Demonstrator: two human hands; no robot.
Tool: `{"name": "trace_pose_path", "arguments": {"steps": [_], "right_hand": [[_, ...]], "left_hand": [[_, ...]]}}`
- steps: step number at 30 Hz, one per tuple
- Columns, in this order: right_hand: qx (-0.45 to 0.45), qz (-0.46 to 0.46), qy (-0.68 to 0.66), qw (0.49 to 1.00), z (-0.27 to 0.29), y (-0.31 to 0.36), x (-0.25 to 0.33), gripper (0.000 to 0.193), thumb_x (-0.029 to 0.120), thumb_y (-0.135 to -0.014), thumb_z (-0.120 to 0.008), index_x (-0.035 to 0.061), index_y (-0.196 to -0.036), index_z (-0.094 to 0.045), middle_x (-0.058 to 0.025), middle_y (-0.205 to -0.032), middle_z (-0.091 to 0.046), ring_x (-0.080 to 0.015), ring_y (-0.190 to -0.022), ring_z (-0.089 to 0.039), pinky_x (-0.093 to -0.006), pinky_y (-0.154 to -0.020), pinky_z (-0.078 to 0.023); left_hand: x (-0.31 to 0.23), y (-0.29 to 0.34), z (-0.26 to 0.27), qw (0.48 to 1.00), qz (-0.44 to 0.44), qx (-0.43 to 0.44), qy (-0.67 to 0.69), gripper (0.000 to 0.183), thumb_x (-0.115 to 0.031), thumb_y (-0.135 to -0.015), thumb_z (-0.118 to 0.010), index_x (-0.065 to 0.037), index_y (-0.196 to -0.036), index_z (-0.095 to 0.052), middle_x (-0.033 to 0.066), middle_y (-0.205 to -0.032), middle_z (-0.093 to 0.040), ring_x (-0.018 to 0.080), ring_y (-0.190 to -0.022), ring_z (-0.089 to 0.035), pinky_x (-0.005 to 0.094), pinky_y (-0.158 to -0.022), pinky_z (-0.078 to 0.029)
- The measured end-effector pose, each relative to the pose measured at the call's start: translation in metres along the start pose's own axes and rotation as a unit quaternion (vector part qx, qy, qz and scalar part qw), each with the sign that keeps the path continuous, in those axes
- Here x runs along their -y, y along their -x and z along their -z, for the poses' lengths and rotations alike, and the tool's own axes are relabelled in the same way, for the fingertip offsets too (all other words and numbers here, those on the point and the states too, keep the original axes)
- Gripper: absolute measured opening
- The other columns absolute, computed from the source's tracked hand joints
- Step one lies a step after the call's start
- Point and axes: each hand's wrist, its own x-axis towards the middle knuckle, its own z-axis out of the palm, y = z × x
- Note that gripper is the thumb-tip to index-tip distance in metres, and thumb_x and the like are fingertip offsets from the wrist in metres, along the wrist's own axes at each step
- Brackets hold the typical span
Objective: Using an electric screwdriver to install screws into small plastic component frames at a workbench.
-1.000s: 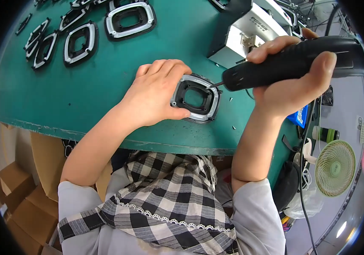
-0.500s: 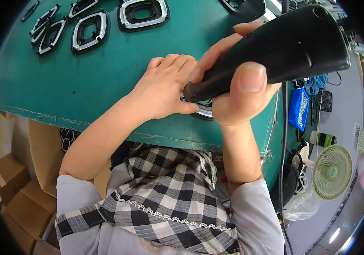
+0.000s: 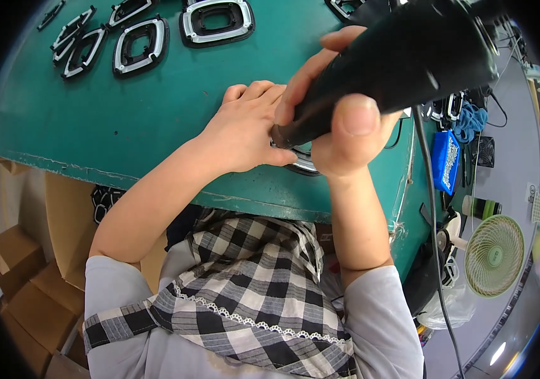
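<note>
My right hand (image 3: 350, 140) is wrapped round a black electric screwdriver (image 3: 402, 60), its thick body tilted up to the right. The narrow front end points down at a rounded frame (image 3: 306, 164), black with a silver-white rim, lying near the table's front edge. Over that frame's left side lies my left hand (image 3: 241, 134), thumb along the near rim and fingers reaching round the far side, holding it against the table. Both hands and the tool hide most of the frame. Where the tip meets it cannot be made out.
Several similar frames (image 3: 141, 46) lie across the far left of the green table (image 3: 124, 120). At the right stand a blue tray (image 3: 441, 163) of small metal parts, a blue cloth (image 3: 470, 121) and a small fan (image 3: 494, 256). A black cable (image 3: 435, 221) hangs right of my arm. Cardboard boxes (image 3: 36, 297) fill the lower left.
The screwdriver's rear end has swung slightly left and up with my right hand, its tip staying near the same spot. The cable has swung. My left hand still rests on the frame.
</note>
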Motion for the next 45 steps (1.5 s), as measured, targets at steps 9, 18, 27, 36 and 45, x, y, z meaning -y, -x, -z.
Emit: {"name": "trace_pose_path", "arguments": {"steps": [9,18,27,36,45], "right_hand": [[-0.066,-0.029,-0.008,0.997,0.010,0.002,-0.003,0.074,0.064,-0.086,-0.045,-0.0035,-0.116,-0.040,-0.0133,-0.066,-0.056,-0.0204,-0.047,-0.054,-0.0298,-0.045,-0.045],[-0.157,-0.083,-0.315,0.932,0.066,-0.003,0.012,0.057,0.057,-0.092,-0.038,0.0052,-0.116,-0.046,-0.0132,-0.064,-0.055,-0.0244,-0.049,-0.055,-0.0374,-0.044,-0.046],[-0.230,-0.161,-0.303,0.911,0.044,-0.011,0.008,0.048,0.054,-0.091,-0.044,0.0080,-0.105,-0.047,-0.0123,-0.062,-0.056,-0.0236,-0.047,-0.055,-0.0365,-0.046,-0.048],[-0.254,-0.181,-0.304,0.900,0.069,0.000,0.008,0.049,0.054,-0.092,-0.043,0.0068,-0.105,-0.047,-0.0118,-0.063,-0.056,-0.0221,-0.047,-0.054,-0.0362,-0.045,-0.046],[-0.277,-0.146,-0.300,0.901,0.100,0.008,0.002,0.048,0.052,-0.092,-0.042,0.0064,-0.104,-0.048,-0.0109,-0.062,-0.054,-0.0218,-0.048,-0.051,-0.0364,-0.048,-0.043]], "left_hand": [[-0.017,0.010,0.008,0.991,-0.037,-0.071,-0.110,0.066,-0.025,-0.066,-0.078,-0.005,-0.120,-0.046,0.0126,-0.124,-0.051,0.0295,-0.116,-0.048,0.0407,-0.096,-0.038],[0.007,0.196,0.150,0.955,0.236,0.131,0.126,0.066,-0.008,-0.051,-0.081,-0.003,-0.111,-0.053,0.0081,-0.113,-0.049,0.0233,-0.111,-0.050,0.0355,-0.097,-0.040],[0.047,0.056,0.125,0.967,0.017,-0.166,-0.193,0.035,-0.024,-0.087,-0.061,-0.003,-0.115,-0.057,0.0116,-0.123,-0.057,0.0273,-0.115,-0.052,0.0370,-0.101,-0.037],[0.093,-0.030,0.119,0.890,0.094,-0.173,-0.411,0.082,-0.061,-0.072,-0.068,-0.015,-0.135,-0.044,0.0096,-0.133,-0.048,0.0252,-0.129,-0.039,0.0514,-0.110,-0.018],[0.008,0.008,0.052,0.990,-0.018,-0.041,-0.135,0.076,-0.031,-0.065,-0.080,-0.005,-0.127,-0.046,0.0141,-0.126,-0.049,0.0341,-0.118,-0.048,0.0424,-0.100,-0.038]]}}
